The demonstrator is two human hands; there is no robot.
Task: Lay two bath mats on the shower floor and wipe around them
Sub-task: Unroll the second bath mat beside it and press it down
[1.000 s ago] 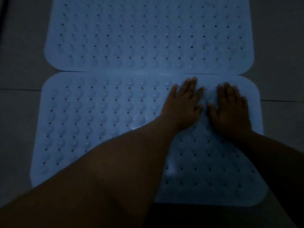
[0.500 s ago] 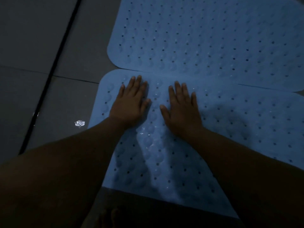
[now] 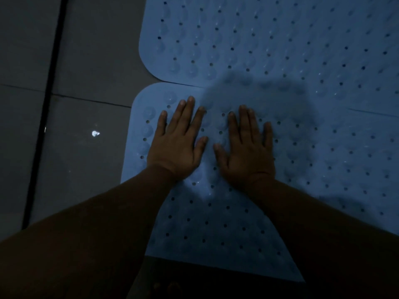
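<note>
Two light blue bath mats with rows of small holes lie flat on the dark tiled floor, long edges touching. The far mat (image 3: 269,35) fills the top of the head view. The near mat (image 3: 216,223) lies under my arms. My left hand (image 3: 178,143) presses palm-down near the near mat's far left corner, fingers spread. My right hand (image 3: 246,147) lies flat beside it, a thumb's width apart. Neither hand holds anything. A round shadow falls on the mats just beyond my right hand.
Grey floor tiles (image 3: 90,67) extend to the left of the mats, crossed by a dark vertical strip (image 3: 46,117). A small bright glint (image 3: 95,133) sits on the tile left of the near mat. Toes (image 3: 166,287) show at the bottom edge.
Both hands have slid leftward along the near mat, from its right part to its left corner, still pressed flat. The view has shifted with them, showing more floor on the left.
</note>
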